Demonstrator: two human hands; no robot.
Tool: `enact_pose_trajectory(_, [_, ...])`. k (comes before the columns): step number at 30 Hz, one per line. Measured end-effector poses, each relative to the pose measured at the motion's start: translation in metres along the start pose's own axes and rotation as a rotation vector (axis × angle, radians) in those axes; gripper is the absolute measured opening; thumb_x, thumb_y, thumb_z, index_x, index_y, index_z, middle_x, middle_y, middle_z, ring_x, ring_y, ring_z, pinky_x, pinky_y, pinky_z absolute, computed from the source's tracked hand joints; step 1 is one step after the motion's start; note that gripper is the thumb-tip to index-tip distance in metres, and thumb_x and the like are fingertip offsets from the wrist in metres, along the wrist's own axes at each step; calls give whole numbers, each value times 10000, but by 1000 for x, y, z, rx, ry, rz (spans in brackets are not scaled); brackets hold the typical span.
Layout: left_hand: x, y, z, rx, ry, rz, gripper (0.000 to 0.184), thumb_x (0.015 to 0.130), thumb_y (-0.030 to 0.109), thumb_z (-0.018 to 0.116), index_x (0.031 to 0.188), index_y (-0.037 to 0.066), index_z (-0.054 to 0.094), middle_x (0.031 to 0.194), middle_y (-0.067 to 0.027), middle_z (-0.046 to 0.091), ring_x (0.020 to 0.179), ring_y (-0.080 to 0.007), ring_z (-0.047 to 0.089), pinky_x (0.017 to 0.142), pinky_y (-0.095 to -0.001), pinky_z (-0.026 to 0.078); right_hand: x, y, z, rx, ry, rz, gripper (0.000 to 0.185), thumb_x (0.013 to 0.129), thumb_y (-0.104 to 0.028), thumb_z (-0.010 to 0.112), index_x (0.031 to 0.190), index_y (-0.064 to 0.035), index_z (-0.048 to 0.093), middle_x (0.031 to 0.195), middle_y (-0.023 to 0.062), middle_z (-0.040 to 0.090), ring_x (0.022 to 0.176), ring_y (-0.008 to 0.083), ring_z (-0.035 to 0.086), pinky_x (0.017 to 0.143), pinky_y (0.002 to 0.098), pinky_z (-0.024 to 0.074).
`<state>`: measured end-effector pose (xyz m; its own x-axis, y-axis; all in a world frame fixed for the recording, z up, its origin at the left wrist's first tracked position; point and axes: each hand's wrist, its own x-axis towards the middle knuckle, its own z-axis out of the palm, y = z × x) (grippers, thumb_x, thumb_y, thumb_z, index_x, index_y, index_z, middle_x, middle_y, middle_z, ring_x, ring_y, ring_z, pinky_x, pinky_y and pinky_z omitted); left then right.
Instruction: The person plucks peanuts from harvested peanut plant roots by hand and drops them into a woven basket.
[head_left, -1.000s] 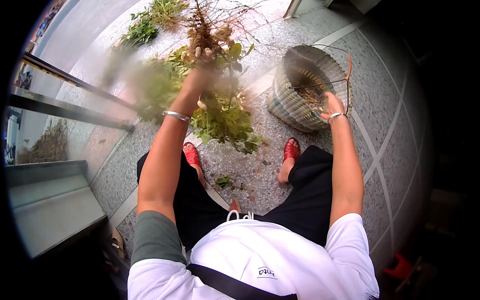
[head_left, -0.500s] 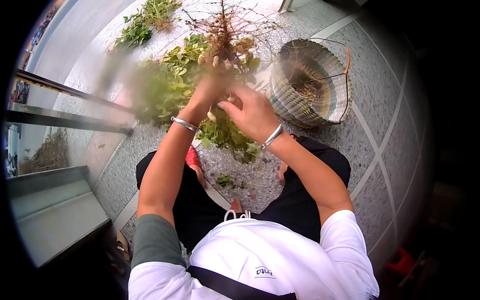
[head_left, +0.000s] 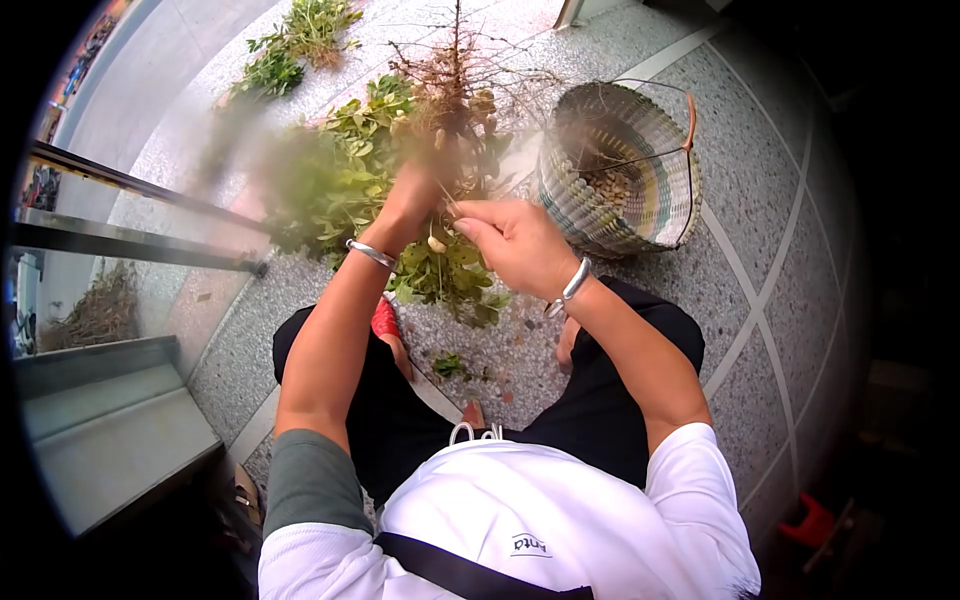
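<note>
My left hand (head_left: 428,178), partly smeared in the picture, is closed around the stems of a peanut plant held upside down. Its brown roots (head_left: 455,85) point up, with several pods clustered near my fist, and green leaves (head_left: 450,275) hang below. Close beside it, my right hand (head_left: 528,245) pinches thumb against forefinger, where thin pale strands run toward the plant. What sits inside that pinch is hidden. One pale peanut (head_left: 437,244) dangles just left of my right thumb.
A woven basket (head_left: 665,200) with peanuts (head_left: 612,187) in the bottom and a wire handle stands right of the plant. More pulled plants (head_left: 275,70) lie on the speckled floor at upper left. A metal rail (head_left: 150,245) runs along the left; leaf scraps (head_left: 450,366) lie between my feet.
My right hand has drawn a little right and down, away from my left hand, still pinched. The root clump has shifted slightly, and the dangling peanut has moved slightly right and down.
</note>
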<state>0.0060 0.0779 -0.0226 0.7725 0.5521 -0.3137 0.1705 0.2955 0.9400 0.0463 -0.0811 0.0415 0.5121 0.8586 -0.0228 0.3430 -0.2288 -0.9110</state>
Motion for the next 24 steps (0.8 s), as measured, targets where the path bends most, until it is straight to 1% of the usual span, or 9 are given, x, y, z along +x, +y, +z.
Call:
enact_pose_trajectory(1, [-1, -1, 1, -39, -25, 10, 42, 758, 27, 535, 752, 62, 558, 616, 28, 465, 527, -71, 397, 455, -248, 305, -2, -3, -1, 1, -11, 19, 193, 830, -163, 556, 939, -27, 637, 772, 177, 631, 675, 298, 628, 614, 343, 478])
enact_pose_trajectory(5, [1, -12, 1, -60, -73, 32, 103, 775, 14, 473, 803, 42, 567, 672, 0, 529, 559, -96, 450, 487, -245, 353, -12, -30, -5, 132, -106, 201, 251, 877, -166, 501, 1050, 10, 548, 589, 151, 563, 521, 217, 577, 526, 350, 440])
enact_pose_trajectory(9, [0, -12, 1, 23, -112, 29, 208, 777, 10, 391, 867, 24, 578, 755, -46, 588, 635, -121, 520, 543, -253, 414, -18, -30, -1, 415, -65, 218, 366, 936, -147, 412, 1280, -22, 415, 522, -29, 446, 460, 32, 416, 475, 185, 360])
enact_pose_trajectory(12, [-4, -10, 0, 113, -112, 61, 240, 760, 9, 386, 897, 14, 583, 776, -61, 599, 640, -139, 525, 559, -266, 422, -17, -30, -5, 461, -168, 227, 370, 944, -135, 392, 1304, -51, 414, 529, -51, 428, 460, 23, 399, 468, 168, 345])
enact_pose_trajectory(15, [4, -22, -3, 6, -191, 111, 299, 826, 156, 424, 1068, 22, 538, 947, -64, 557, 752, -138, 489, 636, -279, 408, -17, -31, -7, 418, -194, 211, 363, 941, -121, 397, 1298, -62, 432, 536, -57, 422, 462, 15, 400, 461, 165, 340])
enact_pose_trajectory(17, [3, -14, -9, 444, -74, 249, 128, 801, 79, 463, 819, 31, 581, 706, -39, 546, 598, -152, 478, 561, -289, 420, -29, -41, -3, 516, -269, 170, 359, 937, -116, 407, 1291, -67, 446, 544, -61, 427, 457, 12, 396, 456, 166, 342])
enact_pose_trajectory(18, [8, -2, -8, -15, 66, -147, 126, 817, 140, 517, 764, 43, 577, 663, -28, 519, 583, -141, 460, 559, -284, 413, -37, -49, -2, 561, -309, 149, 357, 935, -114, 412, 1287, -69, 453, 548, -62, 430, 455, 10, 395, 454, 166, 343])
enact_pose_trajectory(19, [12, 0, -21, -57, 71, -233, 149, 833, 158, 522, 734, 56, 568, 644, -13, 504, 568, -128, 449, 544, -269, 393, -43, -58, -5, 517, -376, 114, 370, 933, -116, 422, 1299, -72, 439, 570, -59, 448, 450, 7, 395, 445, 163, 342])
enact_pose_trajectory(24, [40, -33, -62, -41, 41, -135, 191, 874, 184, 505, 845, 26, 609, 649, 21, 486, 536, -80, 380, 469, -221, 298, -9, -15, -36, 557, -124, 196, 200, 900, -97, 474, 1049, 20, 536, 713, 19, 584, 565, 28, 510, 468, 174, 421])
